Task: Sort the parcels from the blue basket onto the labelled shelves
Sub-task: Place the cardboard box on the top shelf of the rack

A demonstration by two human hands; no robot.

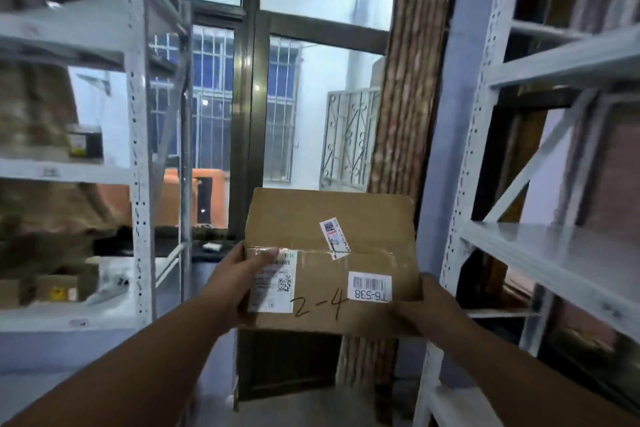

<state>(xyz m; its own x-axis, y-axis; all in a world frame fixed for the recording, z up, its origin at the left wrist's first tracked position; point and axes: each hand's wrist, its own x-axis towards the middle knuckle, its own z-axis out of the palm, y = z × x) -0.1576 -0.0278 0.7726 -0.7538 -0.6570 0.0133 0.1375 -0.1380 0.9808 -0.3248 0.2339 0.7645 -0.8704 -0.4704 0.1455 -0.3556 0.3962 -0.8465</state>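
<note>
I hold a flat brown cardboard parcel (329,253) in front of me at chest height, between two shelving units. "2-4" is handwritten on its top, beside a white label reading T6-538 and a shipping label with a QR code. My left hand (239,277) grips the parcel's left edge, thumb lying over the shipping label. My right hand (426,308) clasps the near right corner. The blue basket is out of view.
A white metal shelving unit (138,149) stands on the left with small boxes (59,288) on its lower shelf. Another white shelving unit (554,253) stands on the right, its middle shelf bare. A window with bars and a dark frame (249,114) lies straight ahead.
</note>
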